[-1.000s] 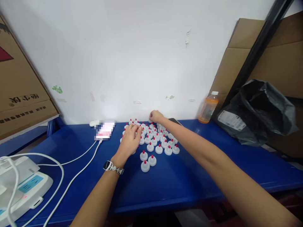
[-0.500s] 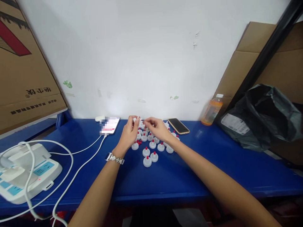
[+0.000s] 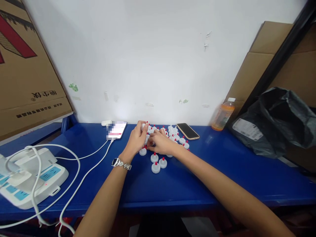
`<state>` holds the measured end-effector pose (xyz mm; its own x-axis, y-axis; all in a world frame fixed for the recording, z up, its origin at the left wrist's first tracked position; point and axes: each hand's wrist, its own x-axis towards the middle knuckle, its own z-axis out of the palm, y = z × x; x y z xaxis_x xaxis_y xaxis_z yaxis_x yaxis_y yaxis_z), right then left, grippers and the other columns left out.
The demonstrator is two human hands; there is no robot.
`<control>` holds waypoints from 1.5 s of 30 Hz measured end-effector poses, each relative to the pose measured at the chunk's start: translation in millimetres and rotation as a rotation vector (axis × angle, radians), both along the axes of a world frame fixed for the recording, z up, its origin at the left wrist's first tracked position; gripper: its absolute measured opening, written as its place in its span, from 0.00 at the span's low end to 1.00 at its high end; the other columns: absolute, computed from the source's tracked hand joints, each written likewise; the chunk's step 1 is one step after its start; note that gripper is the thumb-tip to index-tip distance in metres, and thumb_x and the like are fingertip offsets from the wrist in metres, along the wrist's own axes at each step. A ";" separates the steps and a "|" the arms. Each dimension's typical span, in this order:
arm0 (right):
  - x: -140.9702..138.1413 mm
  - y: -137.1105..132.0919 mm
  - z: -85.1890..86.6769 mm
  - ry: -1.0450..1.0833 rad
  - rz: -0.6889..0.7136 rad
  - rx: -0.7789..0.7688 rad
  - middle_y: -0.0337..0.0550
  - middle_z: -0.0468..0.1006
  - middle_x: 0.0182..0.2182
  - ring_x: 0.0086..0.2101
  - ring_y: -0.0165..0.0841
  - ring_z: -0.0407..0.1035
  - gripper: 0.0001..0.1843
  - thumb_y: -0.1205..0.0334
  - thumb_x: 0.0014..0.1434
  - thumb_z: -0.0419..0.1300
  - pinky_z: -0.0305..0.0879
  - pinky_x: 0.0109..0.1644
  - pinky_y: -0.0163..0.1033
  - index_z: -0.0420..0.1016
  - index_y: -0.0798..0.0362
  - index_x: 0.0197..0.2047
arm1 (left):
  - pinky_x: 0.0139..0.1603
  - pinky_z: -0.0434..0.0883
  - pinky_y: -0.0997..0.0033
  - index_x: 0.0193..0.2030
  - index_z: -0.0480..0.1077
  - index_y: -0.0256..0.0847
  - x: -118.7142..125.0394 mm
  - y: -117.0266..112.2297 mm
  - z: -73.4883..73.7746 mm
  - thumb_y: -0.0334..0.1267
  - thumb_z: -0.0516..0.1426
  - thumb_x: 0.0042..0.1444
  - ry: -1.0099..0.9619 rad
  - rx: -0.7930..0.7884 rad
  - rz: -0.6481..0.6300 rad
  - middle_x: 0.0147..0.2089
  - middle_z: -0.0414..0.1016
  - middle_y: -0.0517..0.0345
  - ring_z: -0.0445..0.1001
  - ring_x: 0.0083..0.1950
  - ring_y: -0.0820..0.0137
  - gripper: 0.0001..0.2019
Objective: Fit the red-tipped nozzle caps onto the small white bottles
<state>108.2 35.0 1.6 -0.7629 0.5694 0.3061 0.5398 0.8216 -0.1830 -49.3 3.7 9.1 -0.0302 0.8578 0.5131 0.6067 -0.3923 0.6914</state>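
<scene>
At the far left, a printed cardboard box [image 3: 32, 79] is leaning beside the worktop [image 3: 170, 187], its inside hidden. Near the worktop's left end, a white power strip [image 3: 44, 187] is lying under looping white cables [image 3: 85, 177], one of which is running to a lit phone [image 3: 119, 131] near the wall. The left hand [image 3: 137, 138] is resting its grip around a white cap [image 3: 143, 125], thumb against fingers. The other red-tipped white caps [image 3: 155, 168] are standing in a cluster behind, between and just in front of both hands, three of them sitting nearest the front edge. The right hand [image 3: 159, 143] is curling its fingers just beside small red pieces [image 3: 145, 146]; whether its grip is grasping anything, I cannot tell. A dark-screened phone [image 3: 188, 131] is lying beyond the right wrist. Blue surface is stretching from the caps to the front edge and rightward. A capped bottle [image 3: 223, 115] is holding orange liquid, and at far right a dark plastic bag [image 3: 271, 123] is slumping before cardboard [image 3: 258, 70], its contents hidden.
</scene>
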 end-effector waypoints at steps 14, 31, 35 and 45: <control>18.9 1.3 -0.8 1.221 -0.057 -0.824 0.37 0.77 0.25 0.26 0.28 0.68 0.20 0.47 0.45 0.73 0.63 0.31 0.35 0.75 0.53 0.31 | 0.36 0.63 0.68 0.46 0.62 0.43 17.7 -3.0 -5.7 0.53 0.41 0.70 -0.017 -0.088 -0.179 0.32 0.68 0.61 0.69 0.34 0.68 0.18; 11.0 -9.7 8.0 1.303 -0.012 -0.780 0.35 0.74 0.23 0.25 0.28 0.64 0.21 0.47 0.42 0.75 0.64 0.33 0.37 0.71 0.52 0.26 | 0.44 0.70 0.65 0.46 0.60 0.44 34.8 -7.2 -10.9 0.59 0.37 0.69 -0.192 -0.067 -0.209 0.40 0.70 0.55 0.72 0.40 0.67 0.22; 17.4 -0.4 10.2 1.183 0.007 -0.706 0.35 0.73 0.22 0.24 0.28 0.65 0.20 0.46 0.47 0.71 0.64 0.32 0.36 0.71 0.52 0.28 | 0.54 0.69 0.61 0.54 0.61 0.44 29.6 -3.7 -9.8 0.58 0.38 0.69 -0.113 -0.086 -0.202 0.51 0.72 0.50 0.72 0.53 0.64 0.23; 42.6 115.2 5.7 0.526 -0.535 -0.191 0.44 0.81 0.30 0.31 0.30 0.73 0.05 0.67 0.55 0.60 0.67 0.37 0.33 0.77 0.57 0.34 | 0.60 0.63 0.56 0.53 0.65 0.42 17.2 2.7 -7.6 0.53 0.41 0.70 0.069 -0.003 -0.022 0.52 0.72 0.49 0.68 0.56 0.60 0.21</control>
<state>150.8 150.2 7.3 -0.1502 0.8989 0.4115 0.6575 0.4017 -0.6374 -32.0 6.4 1.6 0.0236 0.8591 0.5112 0.6442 -0.4041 0.6494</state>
